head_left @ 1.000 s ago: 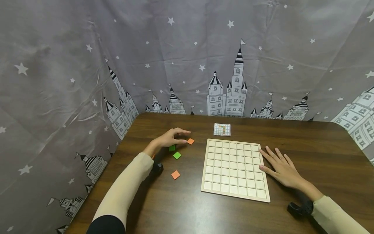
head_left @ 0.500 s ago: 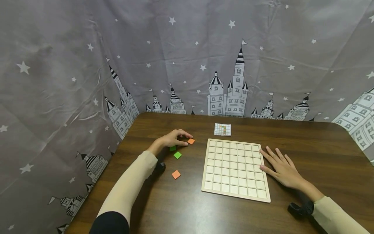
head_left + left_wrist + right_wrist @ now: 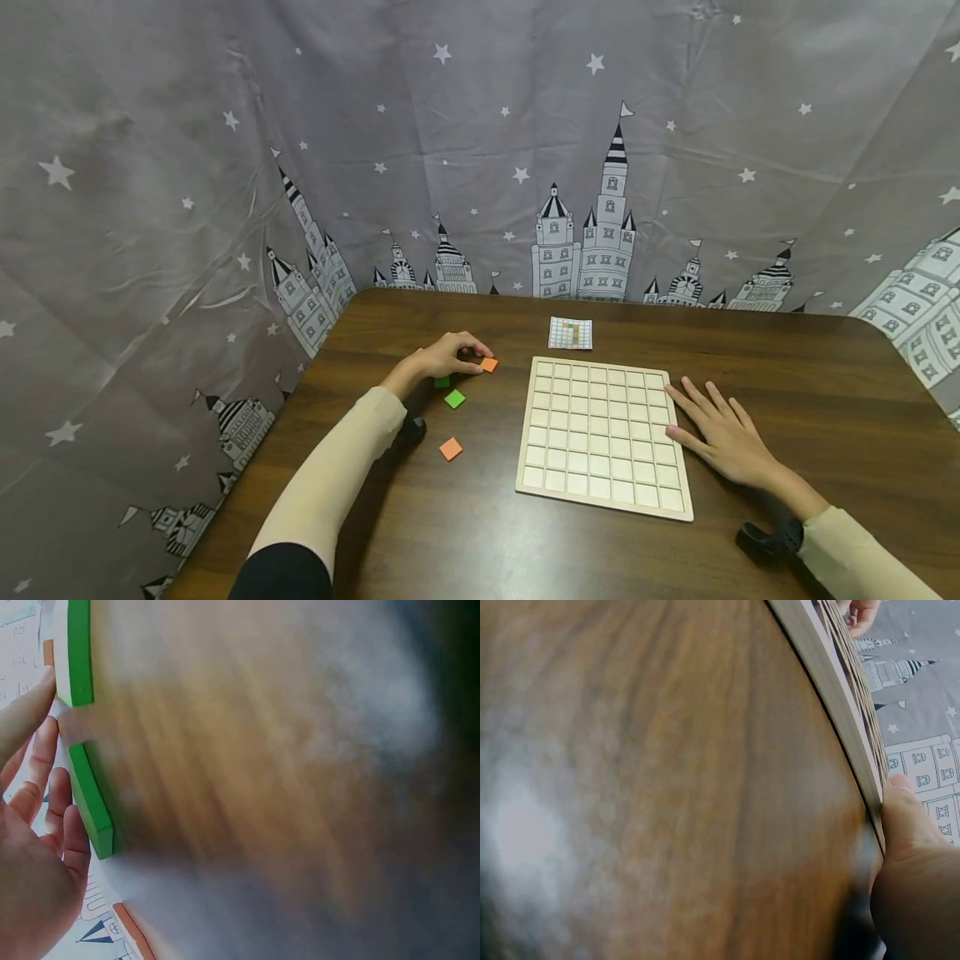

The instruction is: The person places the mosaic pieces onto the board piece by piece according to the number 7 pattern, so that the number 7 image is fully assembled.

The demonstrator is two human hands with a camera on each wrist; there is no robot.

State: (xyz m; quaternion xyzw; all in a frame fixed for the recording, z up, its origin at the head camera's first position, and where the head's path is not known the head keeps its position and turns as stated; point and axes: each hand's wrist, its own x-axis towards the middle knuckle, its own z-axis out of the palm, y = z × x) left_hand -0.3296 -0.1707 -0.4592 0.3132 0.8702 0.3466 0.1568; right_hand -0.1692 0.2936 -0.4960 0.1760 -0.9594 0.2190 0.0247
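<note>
My left hand (image 3: 444, 356) reaches over the table, thumb and index fingertips at the sides of a small square orange tile (image 3: 488, 365), pinching it at table level. In the left wrist view, an orange tile (image 3: 49, 652) shows by the thumb tip. Two green tiles lie near this hand: one (image 3: 455, 399) in plain sight, the other (image 3: 442, 382) partly hidden under the hand. Another orange tile (image 3: 451, 449) lies closer to me. My right hand (image 3: 723, 433) rests flat with spread fingers, its thumb and index touching the right edge of a pale wooden grid board (image 3: 604, 508).
A small printed card (image 3: 570, 332) with a coloured grid pattern lies behind the board. The brown wooden table (image 3: 465, 533) ends at a grey curtain (image 3: 480, 150) with castles and stars. In the left wrist view, one more orange tile (image 3: 133, 930) shows low at the left.
My left hand's thumb and index finger have moved slightly right and closed in on the orange tile. My right hand, the board and the other visible tiles stay where they were.
</note>
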